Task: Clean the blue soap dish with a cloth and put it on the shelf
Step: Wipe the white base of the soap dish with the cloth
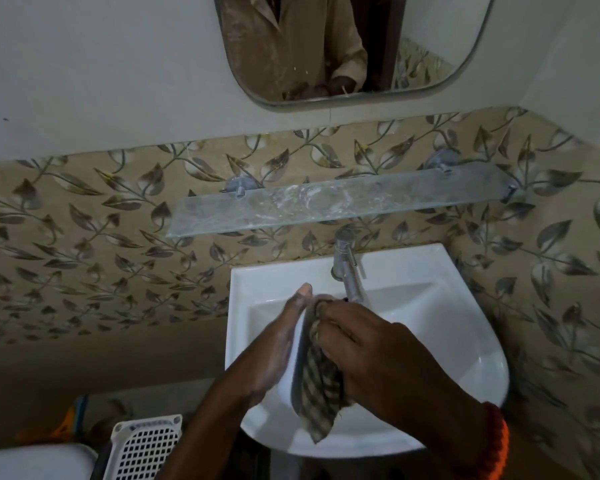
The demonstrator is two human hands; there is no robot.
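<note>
Both hands meet low centre over the white basin [465, 341]: left hand [278, 344], fingers straight, backs the edge-on blue soap dish [297, 368], right hand [371, 351] bunches a striped cloth [317, 389] against it, glass shelf [326, 202] above.

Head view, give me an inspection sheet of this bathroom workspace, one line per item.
Surface: white sink, glass shelf above, streaked, nothing on it.
Job's things: striped cloth against the dish, which shows only edge-on.
Clutter: white basket lower left.
Hands: left hand flat against the dish; right hand grips the cloth.
Cables: nothing seen.
Surroundings: tap, mirror, leaf-pattern tiles.
</note>
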